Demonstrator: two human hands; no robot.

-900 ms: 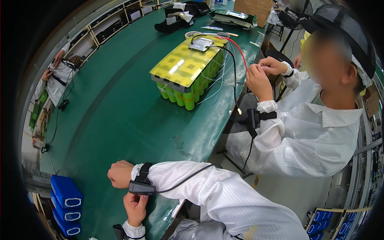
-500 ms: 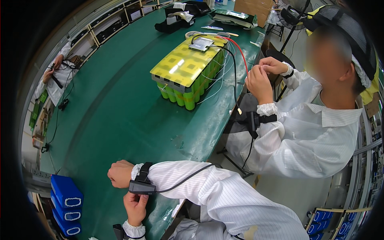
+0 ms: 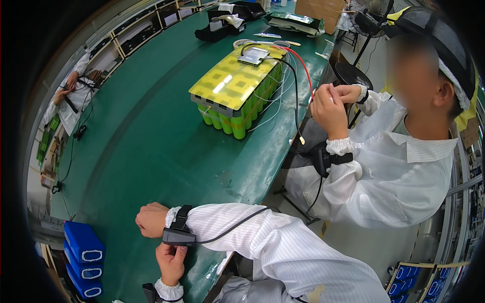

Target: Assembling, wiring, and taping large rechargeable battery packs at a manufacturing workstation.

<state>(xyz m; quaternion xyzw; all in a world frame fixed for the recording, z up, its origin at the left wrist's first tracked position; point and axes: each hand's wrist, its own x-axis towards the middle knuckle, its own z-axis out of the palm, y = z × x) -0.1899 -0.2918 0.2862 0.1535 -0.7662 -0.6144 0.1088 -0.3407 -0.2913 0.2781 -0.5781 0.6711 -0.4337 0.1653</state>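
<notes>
My right hand [image 3: 150,220] is a closed fist resting on the green table [image 3: 141,151] near its front edge, and it holds nothing. A black wrist device [image 3: 179,233] with a cable is strapped over the white striped sleeve at that wrist. My left hand [image 3: 171,261] comes up from below and its fingers grip this device. Farther back on the table lies a battery pack [image 3: 235,91] of green cylindrical cells under a yellow top sheet.
A co-worker in a white coat sits at the right, both hands [image 3: 331,103] on the pack's red and black wires. Blue boxes [image 3: 83,257] are stacked at the lower left. Black trays and a cardboard box stand at the far end. Another person [image 3: 68,98] sits at far left.
</notes>
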